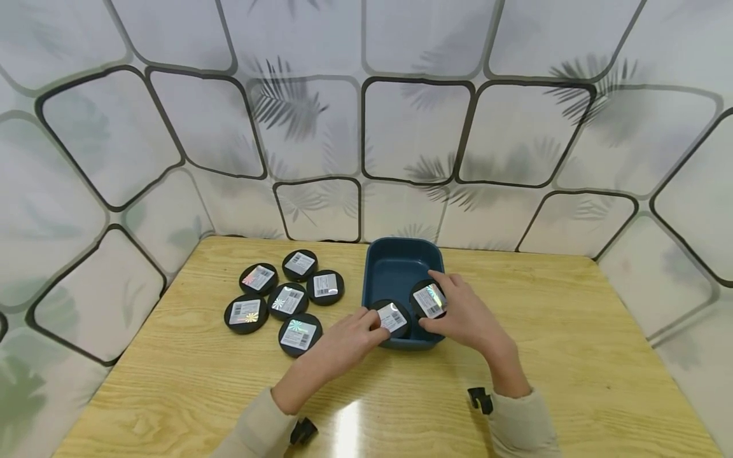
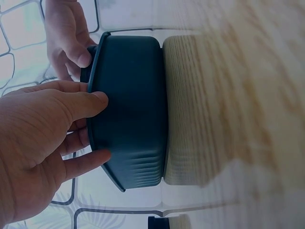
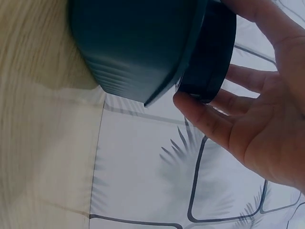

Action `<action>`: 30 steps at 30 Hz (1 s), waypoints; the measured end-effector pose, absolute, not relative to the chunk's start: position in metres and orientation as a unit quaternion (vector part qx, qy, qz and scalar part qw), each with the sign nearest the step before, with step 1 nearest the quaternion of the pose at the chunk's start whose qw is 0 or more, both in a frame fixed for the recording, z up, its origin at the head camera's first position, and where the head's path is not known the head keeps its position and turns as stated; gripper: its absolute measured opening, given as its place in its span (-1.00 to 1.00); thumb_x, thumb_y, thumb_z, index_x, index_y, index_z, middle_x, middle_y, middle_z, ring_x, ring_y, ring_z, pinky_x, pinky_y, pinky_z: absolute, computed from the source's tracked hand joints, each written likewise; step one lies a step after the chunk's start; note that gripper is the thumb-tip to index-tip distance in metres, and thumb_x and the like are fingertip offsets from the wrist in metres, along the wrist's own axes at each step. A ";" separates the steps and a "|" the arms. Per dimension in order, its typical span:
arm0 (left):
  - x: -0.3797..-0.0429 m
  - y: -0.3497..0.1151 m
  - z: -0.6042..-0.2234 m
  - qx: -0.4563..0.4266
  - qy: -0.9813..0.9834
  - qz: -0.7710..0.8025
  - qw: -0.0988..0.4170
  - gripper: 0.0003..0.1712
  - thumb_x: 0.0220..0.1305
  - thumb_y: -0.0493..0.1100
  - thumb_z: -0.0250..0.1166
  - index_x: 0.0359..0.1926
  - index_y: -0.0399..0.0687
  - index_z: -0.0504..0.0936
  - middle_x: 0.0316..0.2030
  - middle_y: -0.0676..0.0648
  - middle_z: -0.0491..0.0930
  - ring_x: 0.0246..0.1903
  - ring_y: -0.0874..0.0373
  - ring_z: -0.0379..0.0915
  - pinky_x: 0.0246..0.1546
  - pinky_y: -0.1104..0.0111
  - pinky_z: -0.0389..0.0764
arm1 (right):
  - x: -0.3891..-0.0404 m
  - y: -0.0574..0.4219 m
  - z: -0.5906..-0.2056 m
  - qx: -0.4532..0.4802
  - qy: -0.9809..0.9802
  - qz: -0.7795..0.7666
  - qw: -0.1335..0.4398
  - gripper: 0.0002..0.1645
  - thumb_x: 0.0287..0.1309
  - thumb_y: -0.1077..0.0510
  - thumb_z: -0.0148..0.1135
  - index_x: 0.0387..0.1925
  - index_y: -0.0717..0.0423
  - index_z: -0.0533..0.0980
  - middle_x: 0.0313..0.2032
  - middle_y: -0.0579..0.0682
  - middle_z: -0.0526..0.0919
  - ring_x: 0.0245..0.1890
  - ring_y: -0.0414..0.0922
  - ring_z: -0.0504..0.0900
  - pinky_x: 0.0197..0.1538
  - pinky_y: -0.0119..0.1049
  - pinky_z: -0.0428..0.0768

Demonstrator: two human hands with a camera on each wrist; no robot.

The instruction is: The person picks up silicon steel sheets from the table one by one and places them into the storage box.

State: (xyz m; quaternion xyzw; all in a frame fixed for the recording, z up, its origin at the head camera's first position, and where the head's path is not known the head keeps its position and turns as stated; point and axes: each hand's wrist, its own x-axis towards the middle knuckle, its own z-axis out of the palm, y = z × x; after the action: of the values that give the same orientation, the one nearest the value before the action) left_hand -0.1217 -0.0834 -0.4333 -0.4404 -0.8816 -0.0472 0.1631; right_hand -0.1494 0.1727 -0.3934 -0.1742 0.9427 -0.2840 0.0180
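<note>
Grasping a round black disc with a white label (image 1: 428,300) between thumb and fingers, the right hand (image 1: 466,315) stood at three o'clock of the dark-blue, rounded rectangular tub (image 1: 395,280), with the disc jutting above its rim. The left hand (image 1: 348,340) curled over the opposite edge beside a second black disc (image 1: 395,318) at seven o'clock; from my remote feed I couldn't tell whether it pinched that disc or the wall. Six matching discs (image 1: 288,301) lay at nine o'clock on the wooden table (image 1: 572,343). I judged the step as handling two discs at the tub together; direction was unclear. The next move called for keeping both discs clear of the rim.
</note>
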 end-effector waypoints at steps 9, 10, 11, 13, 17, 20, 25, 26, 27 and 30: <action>-0.124 -0.084 -0.435 -0.441 -0.881 -0.047 0.164 -0.81 0.30 -0.24 0.33 -0.10 0.10 0.68 -0.21 0.01 0.51 -0.26 0.17 0.40 -0.24 0.41 0.54 | -0.151 0.166 -0.399 -0.186 0.935 -0.303 0.017 0.07 -0.01 -0.02 0.51 0.45 0.19 0.20 0.24 0.28 0.38 0.03 0.11 0.49 0.02 0.05 0.54; -0.124 -0.084 -0.435 -0.442 -0.880 -0.048 0.166 -0.81 0.29 -0.24 0.34 -0.10 0.10 0.68 -0.21 0.01 0.51 -0.26 0.17 0.40 -0.25 0.41 0.54 | -0.151 0.166 -0.399 -0.187 0.934 -0.305 0.016 0.06 -0.01 -0.02 0.51 0.45 0.19 0.20 0.24 0.28 0.38 0.02 0.11 0.49 0.01 0.04 0.54; -0.123 -0.084 -0.435 -0.443 -0.879 -0.049 0.169 -0.81 0.29 -0.24 0.34 -0.11 0.09 0.68 -0.22 0.01 0.51 -0.27 0.17 0.40 -0.25 0.42 0.54 | -0.152 0.166 -0.400 -0.188 0.933 -0.306 0.016 0.06 0.00 -0.02 0.51 0.45 0.18 0.20 0.24 0.27 0.38 0.02 0.11 0.49 0.01 0.03 0.55; -0.123 -0.084 -0.435 -0.445 -0.877 -0.051 0.174 -0.82 0.27 -0.25 0.35 -0.12 0.09 0.68 -0.23 0.01 0.51 -0.28 0.17 0.40 -0.27 0.42 0.53 | -0.152 0.165 -0.402 -0.191 0.932 -0.308 0.013 0.05 0.00 -0.02 0.51 0.45 0.18 0.20 0.24 0.26 0.38 0.03 0.11 0.49 0.01 0.02 0.55; -0.123 -0.083 -0.435 -0.448 -0.874 -0.057 0.181 -0.83 0.26 -0.25 0.35 -0.15 0.07 0.68 -0.25 0.01 0.51 -0.30 0.17 0.39 -0.30 0.42 0.53 | -0.154 0.162 -0.405 -0.195 0.930 -0.311 0.010 0.05 0.00 -0.02 0.51 0.45 0.17 0.20 0.25 0.24 0.38 0.05 0.11 0.49 0.03 0.02 0.55; -0.124 -0.083 -0.435 -0.448 -0.873 -0.057 0.184 -0.84 0.27 -0.24 0.35 -0.15 0.08 0.68 -0.25 0.01 0.50 -0.30 0.17 0.39 -0.31 0.42 0.52 | -0.154 0.160 -0.406 -0.195 0.930 -0.312 0.009 0.06 0.00 -0.02 0.51 0.45 0.17 0.20 0.26 0.24 0.38 0.06 0.09 0.49 0.04 0.02 0.55; -0.124 -0.083 -0.435 -0.445 -0.876 -0.058 0.178 -0.84 0.27 -0.23 0.35 -0.14 0.08 0.68 -0.24 0.01 0.50 -0.30 0.17 0.39 -0.31 0.43 0.52 | -0.155 0.156 -0.408 -0.201 0.928 -0.313 0.008 0.06 0.00 -0.01 0.51 0.45 0.19 0.20 0.26 0.25 0.38 0.05 0.09 0.49 0.04 0.01 0.55; -0.124 -0.083 -0.435 -0.444 -0.876 -0.058 0.177 -0.84 0.27 -0.23 0.35 -0.13 0.08 0.68 -0.24 0.01 0.51 -0.29 0.17 0.39 -0.31 0.43 0.53 | -0.155 0.155 -0.409 -0.203 0.928 -0.314 0.009 0.06 -0.01 -0.01 0.51 0.45 0.20 0.21 0.26 0.25 0.38 0.05 0.10 0.49 0.03 0.01 0.55; -0.124 -0.083 -0.435 -0.444 -0.877 -0.058 0.175 -0.83 0.28 -0.23 0.35 -0.13 0.08 0.68 -0.23 0.01 0.51 -0.29 0.17 0.39 -0.30 0.42 0.53 | -0.155 0.155 -0.409 -0.204 0.928 -0.313 0.010 0.05 -0.01 -0.01 0.51 0.44 0.20 0.21 0.25 0.25 0.39 0.05 0.10 0.50 0.03 0.01 0.55; -0.123 -0.084 -0.434 -0.445 -0.877 -0.057 0.173 -0.84 0.28 -0.22 0.34 -0.13 0.08 0.68 -0.23 0.00 0.51 -0.29 0.16 0.39 -0.30 0.42 0.53 | -0.155 0.154 -0.412 -0.205 0.927 -0.313 0.013 0.05 -0.01 -0.01 0.51 0.44 0.20 0.21 0.23 0.24 0.40 0.03 0.08 0.51 0.02 -0.01 0.55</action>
State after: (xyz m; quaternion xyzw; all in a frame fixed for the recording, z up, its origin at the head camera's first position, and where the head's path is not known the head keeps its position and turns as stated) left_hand -0.1231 -0.0836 -0.4344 -0.4454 -0.8766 -0.0575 0.1729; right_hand -0.1549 0.1537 -0.4123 -0.2047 0.9274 -0.3129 0.0129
